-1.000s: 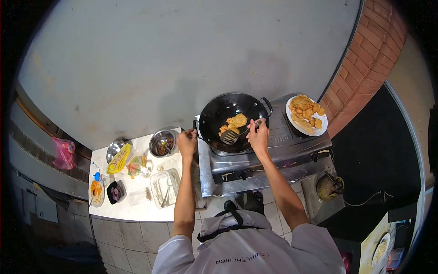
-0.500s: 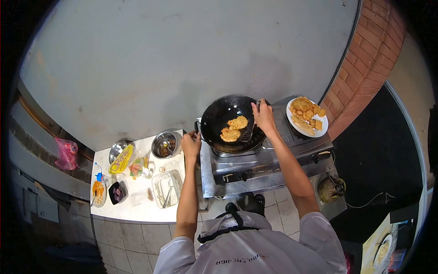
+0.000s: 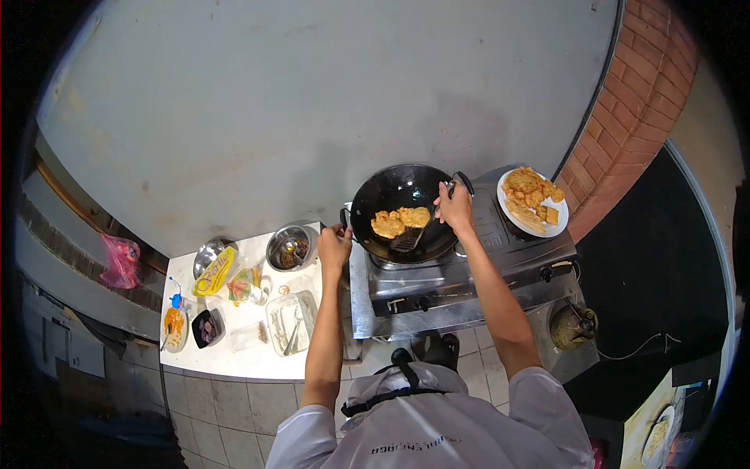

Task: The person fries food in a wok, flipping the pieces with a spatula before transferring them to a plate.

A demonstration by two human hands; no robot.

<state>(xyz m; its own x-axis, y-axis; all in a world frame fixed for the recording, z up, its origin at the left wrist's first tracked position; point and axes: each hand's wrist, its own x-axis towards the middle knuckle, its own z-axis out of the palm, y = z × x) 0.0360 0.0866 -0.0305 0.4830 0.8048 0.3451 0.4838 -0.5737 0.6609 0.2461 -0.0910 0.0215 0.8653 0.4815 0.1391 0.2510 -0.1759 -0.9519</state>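
Observation:
A black wok (image 3: pixel 373 193) sits on the gas stove (image 3: pixel 492 270), with two golden fritters (image 3: pixel 388 224) lying side by side in it. My right hand (image 3: pixel 454 207) is closed around the handle of a slotted spatula (image 3: pixel 406 240), near the wok's right side. The spatula's blade rests inside the wok, just below the fritters and close against them. At the wok's left side, my left hand (image 3: pixel 334 246) is closed at the loop handle (image 3: pixel 344 219), fingers wrapped on it.
A white plate (image 3: pixel 555 229) of fried pieces stands on the stove's right side. On the white table (image 3: pixel 226 362) at left are steel bowls (image 3: pixel 288 248), a plastic tub (image 3: pixel 290 323), a yellow packet (image 3: pixel 215 271) and a black bowl (image 3: pixel 206 329). A wall (image 3: pixel 312 94) rises behind.
The spatula blade has moved left and down, from the fritters' right to below them. The upper fritter has shifted, so both now lie nearly level. My left hand stays at the handle.

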